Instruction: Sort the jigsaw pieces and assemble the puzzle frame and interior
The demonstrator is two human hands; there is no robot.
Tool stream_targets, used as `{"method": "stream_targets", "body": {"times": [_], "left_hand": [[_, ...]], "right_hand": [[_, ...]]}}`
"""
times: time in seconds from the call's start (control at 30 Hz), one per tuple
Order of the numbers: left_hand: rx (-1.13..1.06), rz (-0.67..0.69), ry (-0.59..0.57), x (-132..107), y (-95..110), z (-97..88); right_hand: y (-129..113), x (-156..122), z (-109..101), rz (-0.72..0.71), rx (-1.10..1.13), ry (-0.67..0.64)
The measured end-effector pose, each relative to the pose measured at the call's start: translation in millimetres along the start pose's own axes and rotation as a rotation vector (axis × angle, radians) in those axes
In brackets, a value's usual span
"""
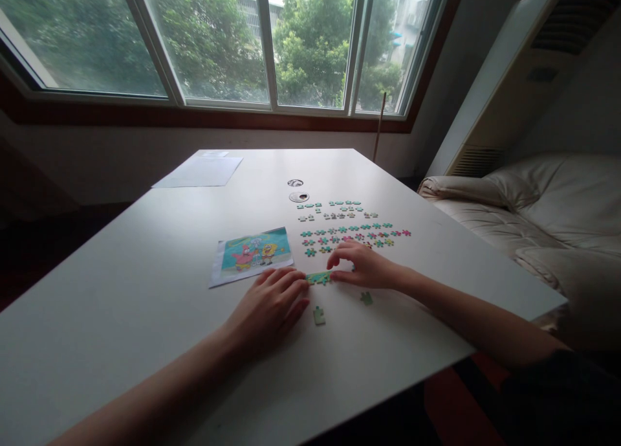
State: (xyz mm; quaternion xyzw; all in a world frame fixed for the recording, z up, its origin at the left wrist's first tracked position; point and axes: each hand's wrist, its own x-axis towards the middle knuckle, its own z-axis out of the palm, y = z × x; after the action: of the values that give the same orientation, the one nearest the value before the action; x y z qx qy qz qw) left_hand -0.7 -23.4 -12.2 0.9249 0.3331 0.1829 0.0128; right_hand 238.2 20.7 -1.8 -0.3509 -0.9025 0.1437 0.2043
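**Strip [319, 278] flanked at nine and three o'clock**

Taking the strip as the centre of the dial, with twelve towards the window [310, 44], the left hand [276, 297] lies at nine o'clock. Its forearm slants in from seven, low over the desk [145, 258]. The palm faces down and the fingers stretch forward side by side, the foremost tips at the strip's end; whether that grip is clamped on it or merely rests there, I cannot tell.

The right hand [363, 265] sits between two and three o'clock, its forearm coming from four. The wrist is nearly straight, and forefinger and thumb curve into an open C, tips apart, with the thumb tip right by the strip's other end. Whether it touches is unclear.

The strip lies flat, a short band of joined green and yellow pieces. One loose piece [319, 315] is at six o'clock, another [367, 298] at four, beneath the right wrist. Rows of pieces [349, 228] spread at one o'clock, beyond the right hand. The picture [255, 255] lies at ten, just past the left hand. Two discs [299, 197] are at eleven; farther off at ten, paper [198, 172].
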Motion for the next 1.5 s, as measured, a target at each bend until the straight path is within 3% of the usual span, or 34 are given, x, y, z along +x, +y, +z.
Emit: {"method": "stream_targets", "body": {"times": [0.53, 0.87, 1.23, 1.5], "left_hand": [[-0.013, 0.015, -0.008, 1, 1, -1.5], [0.064, 0.053, 0.047, -2, -19, 2.6], [0.089, 0.06, 0.076, -2, -20, 4.0], [0.04, 0.085, 0.025, -2, -26, 0.7]], "right_hand": [[-2, 0, 4, 0.015, -0.082, -0.014], [7, -6, 0, -0.019, -0.035, 0.008], [3, -2, 4, 0.007, -0.063, 0.012], [23, -8, -25, -0.04, 0.024, -0.024]]}}
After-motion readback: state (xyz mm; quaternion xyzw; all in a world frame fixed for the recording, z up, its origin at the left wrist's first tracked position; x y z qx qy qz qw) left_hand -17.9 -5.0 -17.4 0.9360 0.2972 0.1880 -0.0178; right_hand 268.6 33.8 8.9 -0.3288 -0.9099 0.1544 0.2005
